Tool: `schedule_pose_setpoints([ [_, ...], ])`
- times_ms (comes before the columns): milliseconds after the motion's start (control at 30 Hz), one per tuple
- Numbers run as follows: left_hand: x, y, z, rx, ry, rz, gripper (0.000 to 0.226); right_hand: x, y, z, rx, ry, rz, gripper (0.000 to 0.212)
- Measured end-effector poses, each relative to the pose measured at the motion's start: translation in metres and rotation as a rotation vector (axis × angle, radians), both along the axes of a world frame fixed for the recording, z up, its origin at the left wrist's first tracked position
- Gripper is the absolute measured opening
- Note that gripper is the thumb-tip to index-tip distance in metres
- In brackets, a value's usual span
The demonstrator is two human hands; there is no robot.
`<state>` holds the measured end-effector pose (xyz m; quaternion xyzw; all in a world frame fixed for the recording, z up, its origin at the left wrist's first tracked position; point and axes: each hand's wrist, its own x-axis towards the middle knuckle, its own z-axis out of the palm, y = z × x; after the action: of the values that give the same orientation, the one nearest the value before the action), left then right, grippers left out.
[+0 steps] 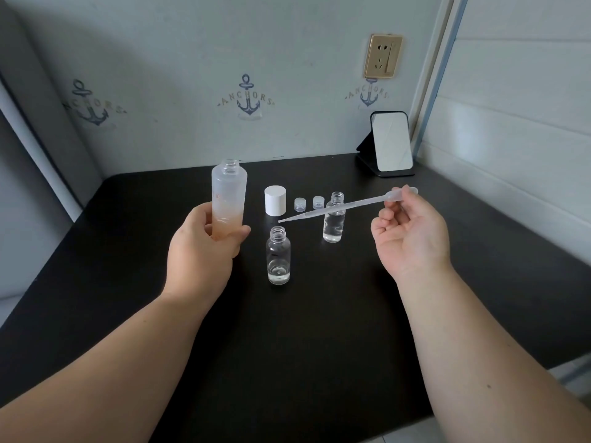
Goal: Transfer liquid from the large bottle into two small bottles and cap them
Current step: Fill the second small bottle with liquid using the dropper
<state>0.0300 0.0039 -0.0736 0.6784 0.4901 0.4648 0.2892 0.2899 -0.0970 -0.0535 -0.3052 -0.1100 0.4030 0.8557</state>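
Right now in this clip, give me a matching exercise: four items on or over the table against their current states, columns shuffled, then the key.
Things:
1. large bottle
2. pipette
3. near small bottle
4. white cap

States:
A. standing loose on the table, on no bottle
B. open, a shallow layer of clear liquid at the bottom
C. pinched at the bulb by the right hand, tip pointing left
D. gripped by the left hand, neck open

Pairs: 1-D, 2-C, 3-B, 4-A
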Motion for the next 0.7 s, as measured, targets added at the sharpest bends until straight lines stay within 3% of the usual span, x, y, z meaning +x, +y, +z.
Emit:
schedule_pose_setpoints([
  [400, 0.000, 0.001, 0.003, -0.053, -0.027, -0.017, 0.042, 0.002, 0.003, -0.001, -0.019, -0.008, 0.003, 0.033],
  [567, -0.001, -0.005, 0.008, -0.055, -0.100, -0.021, 0.053, 0.003, 0.003, -0.002, -0.013, -0.004, -0.008, 0.027],
  [700, -0.008, -0.017, 0.014, 0.098, -0.251, 0.071, 0.033, 0.003, 0.003, -0.003, 0.007, -0.017, -0.002, 0.023],
])
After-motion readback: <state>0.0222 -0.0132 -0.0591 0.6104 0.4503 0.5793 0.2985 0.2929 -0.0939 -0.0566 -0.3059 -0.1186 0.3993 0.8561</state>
